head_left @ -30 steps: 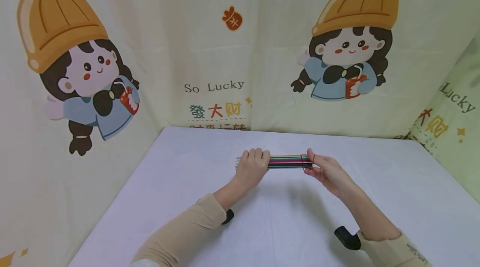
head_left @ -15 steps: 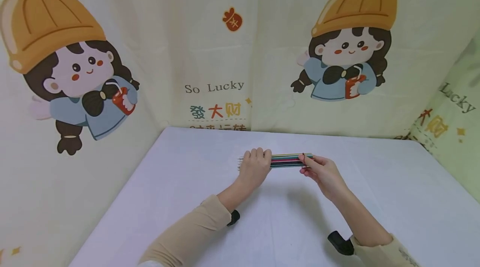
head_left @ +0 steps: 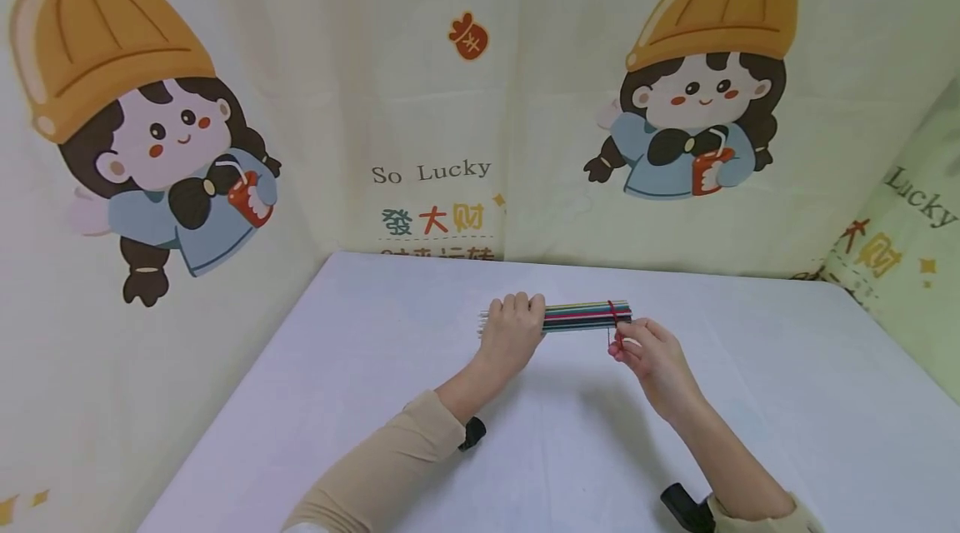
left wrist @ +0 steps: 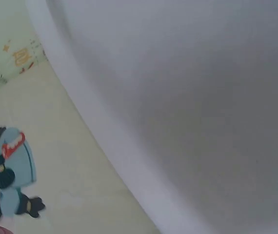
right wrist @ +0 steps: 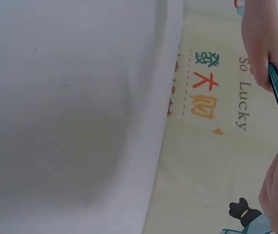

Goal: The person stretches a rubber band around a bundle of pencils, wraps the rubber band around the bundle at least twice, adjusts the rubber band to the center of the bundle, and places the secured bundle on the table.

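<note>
Stick bundle [head_left: 583, 317], white table [head_left: 375, 366], cartoon backdrop [head_left: 420, 100]

Your worktop [head_left: 570, 450] lies bare on all sides of the hands, so you can pass left, right or toward yourself freely. The stick bundle [head_left: 581, 316] spans between your left hand [head_left: 512, 331] and right hand [head_left: 648, 354], barring the gap between them. Beyond, the printed curtain [head_left: 465, 100] walls off the far edge, wrapping both the left and right sides.
</note>
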Motion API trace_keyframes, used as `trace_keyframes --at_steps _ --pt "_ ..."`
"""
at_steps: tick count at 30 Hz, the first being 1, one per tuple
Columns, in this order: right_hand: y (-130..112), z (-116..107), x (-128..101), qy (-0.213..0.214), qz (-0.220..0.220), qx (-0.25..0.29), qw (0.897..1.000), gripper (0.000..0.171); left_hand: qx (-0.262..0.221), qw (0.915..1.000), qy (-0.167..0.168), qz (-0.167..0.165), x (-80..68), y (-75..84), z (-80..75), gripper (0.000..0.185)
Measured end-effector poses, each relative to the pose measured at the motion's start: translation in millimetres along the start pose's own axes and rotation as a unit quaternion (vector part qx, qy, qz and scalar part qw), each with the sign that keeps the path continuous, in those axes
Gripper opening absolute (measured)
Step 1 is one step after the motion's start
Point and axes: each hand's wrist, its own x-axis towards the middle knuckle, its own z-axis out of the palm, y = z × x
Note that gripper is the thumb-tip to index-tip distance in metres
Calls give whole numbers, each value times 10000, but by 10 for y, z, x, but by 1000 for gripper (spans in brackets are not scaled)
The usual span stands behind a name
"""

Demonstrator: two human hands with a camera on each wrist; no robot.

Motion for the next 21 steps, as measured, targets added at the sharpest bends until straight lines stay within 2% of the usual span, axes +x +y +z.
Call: trace_keyframes --at_steps 3,6,10,12,14,17,19,21 --pt "62 -75 -34 -432 -146 -204 9988 21 12 9998 -162 -71 -2 -38 14 38" --pt "131 -138 -37 -854 -326 -876 9920 21 -24 9998 -196 -84 -2 -70 22 38" --pt "205 -212 -25 -1288 -711 -1966 9694 23 -112 9994 -308 -111 -1 -90 30 39" --pt "222 -236 -17 -1500 -877 -2250 9587 24 -145 9991 -373 -163 -1 -100 38 38" --pt "227 -249 -13 -1692 -964 -2235 9551 27 -196 9989 -367 -228 2 -103 46 37" --pt "237 -242 -19 -1837 -1025 -2016 9566 28 -337 9981 -426 -285 13 -95 41 36" --pt "251 -223 -31 -1886 -1017 -1579 9639 22 -500 9968 -527 -329 19 -79 29 36" --pt "275 -200 -46 -1944 -929 -850 9728 19 -677 9945 -690 -405 25 -56 9 36"
